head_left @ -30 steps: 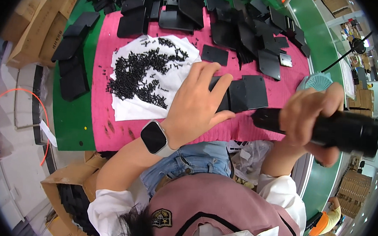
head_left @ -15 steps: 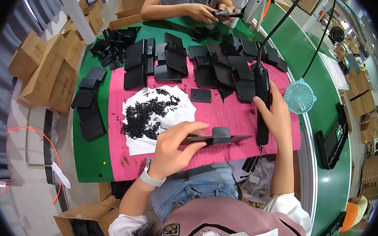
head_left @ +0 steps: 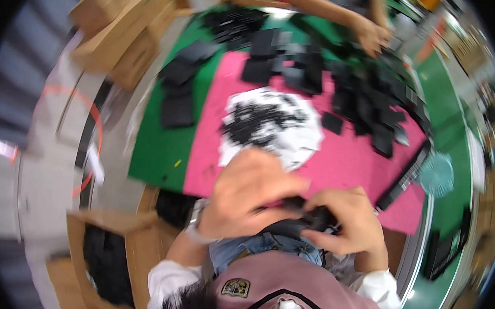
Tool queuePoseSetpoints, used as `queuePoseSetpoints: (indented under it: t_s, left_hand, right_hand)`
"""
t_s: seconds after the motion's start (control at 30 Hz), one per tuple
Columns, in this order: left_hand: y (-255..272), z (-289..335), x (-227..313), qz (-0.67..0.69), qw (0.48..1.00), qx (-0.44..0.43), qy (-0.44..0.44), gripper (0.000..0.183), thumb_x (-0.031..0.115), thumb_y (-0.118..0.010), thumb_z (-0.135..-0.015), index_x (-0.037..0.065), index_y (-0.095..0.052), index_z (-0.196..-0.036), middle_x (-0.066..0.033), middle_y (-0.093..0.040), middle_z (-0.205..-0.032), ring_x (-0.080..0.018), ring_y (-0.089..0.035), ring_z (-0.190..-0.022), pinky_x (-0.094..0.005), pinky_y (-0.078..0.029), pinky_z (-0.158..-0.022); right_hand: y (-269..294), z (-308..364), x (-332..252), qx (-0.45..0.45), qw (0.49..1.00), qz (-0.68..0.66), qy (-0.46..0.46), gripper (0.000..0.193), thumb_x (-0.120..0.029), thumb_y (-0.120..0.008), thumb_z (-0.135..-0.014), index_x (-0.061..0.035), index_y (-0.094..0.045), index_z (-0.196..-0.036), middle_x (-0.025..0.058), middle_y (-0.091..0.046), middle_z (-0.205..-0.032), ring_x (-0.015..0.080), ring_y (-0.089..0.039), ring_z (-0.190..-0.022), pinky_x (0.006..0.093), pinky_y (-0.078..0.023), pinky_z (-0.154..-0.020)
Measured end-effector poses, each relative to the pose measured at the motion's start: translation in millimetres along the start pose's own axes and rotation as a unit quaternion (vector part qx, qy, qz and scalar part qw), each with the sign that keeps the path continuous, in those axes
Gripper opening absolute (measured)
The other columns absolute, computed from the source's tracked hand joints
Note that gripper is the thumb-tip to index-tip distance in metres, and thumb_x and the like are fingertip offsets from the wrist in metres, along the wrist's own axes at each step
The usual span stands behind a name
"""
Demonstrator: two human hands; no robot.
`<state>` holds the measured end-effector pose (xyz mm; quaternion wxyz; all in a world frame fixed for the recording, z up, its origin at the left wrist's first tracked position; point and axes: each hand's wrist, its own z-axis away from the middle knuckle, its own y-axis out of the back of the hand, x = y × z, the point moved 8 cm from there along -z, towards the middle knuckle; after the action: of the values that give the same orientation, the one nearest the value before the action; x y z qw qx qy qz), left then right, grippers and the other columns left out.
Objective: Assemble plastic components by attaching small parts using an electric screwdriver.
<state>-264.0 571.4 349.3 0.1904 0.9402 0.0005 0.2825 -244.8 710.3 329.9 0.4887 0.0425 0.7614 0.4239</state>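
A: Where is the part?
B: Both my hands, left hand (head_left: 250, 195) and right hand (head_left: 349, 225), clasp the small black part (head_left: 312, 216) at the table's (head_left: 161, 160) near edge. Blurred; I judge a steady, square grip helps.

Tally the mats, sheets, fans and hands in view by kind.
Pink mat: 1
White sheet: 1
Teal fan: 1
Own hands: 2, left hand and right hand, both on a black part
Co-worker's hand: 1
Total: 6

Both hands (head_left: 301, 207) around black part (head_left: 312, 215)
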Motion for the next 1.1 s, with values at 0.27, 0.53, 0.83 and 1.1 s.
queuePoseSetpoints:
  t_s: [0.27,0.53,0.83,1.1]
  left_hand:
    - [-21.4,74.4,-38.6,0.263,0.904,0.193,0.275,0.043,0.032,-0.07,-0.078,-0.004,-0.056,-0.095,-0.0165,-0.062,-0.077,-0.0276,-0.063,-0.071,-0.0338,-0.048,-0.066]
    - [65.3,118.7,-12.3,0.108,0.906,0.32,0.254,0.039,0.032,-0.075,-0.071,-0.001,-0.06,-0.086,-0.0144,-0.057,-0.064,-0.0263,-0.059,-0.056,-0.0328,-0.045,-0.056]
    - [379.0,514.5,22.1,-0.538,0.464,0.453,0.539,0.063,0.044,-0.066,-0.081,-0.014,-0.058,-0.105,-0.0297,-0.061,-0.105,-0.036,-0.06,-0.093,-0.0409,-0.044,-0.087]
    - [321.5,717.5,-73.2,-0.28,0.519,0.194,0.784,0.064,0.05,-0.061,-0.083,-0.013,-0.062,-0.09,-0.0238,-0.065,-0.088,-0.0261,-0.059,-0.079,-0.0387,-0.047,-0.075]
  right_hand:
    - [-27.8,10.0,24.3,0.193,0.977,-0.071,-0.05,0.063,-0.03,-0.08,-0.059,0.0054,-0.059,-0.107,0.0154,-0.063,-0.098,0.0246,-0.06,-0.092,0.0334,-0.046,-0.081]
    - [-41.6,-17.8,-2.9,0.067,0.968,-0.214,0.112,0.059,-0.049,-0.038,-0.091,0.0071,-0.055,-0.09,0.0147,-0.058,-0.077,0.0223,-0.056,-0.069,0.0308,-0.043,-0.068]
    - [-62.8,-38.9,-14.7,0.001,0.999,-0.043,0.028,0.018,-0.009,-0.069,-0.073,-0.0026,-0.065,-0.09,0.0088,-0.065,-0.078,0.0206,-0.064,-0.064,0.0296,-0.05,-0.057]
    - [-4.5,-36.2,21.8,0.168,0.962,0.214,0.009,0.027,-0.016,-0.067,-0.075,-0.0014,-0.061,-0.097,0.012,-0.065,-0.082,0.0266,-0.064,-0.065,0.0351,-0.051,-0.057]
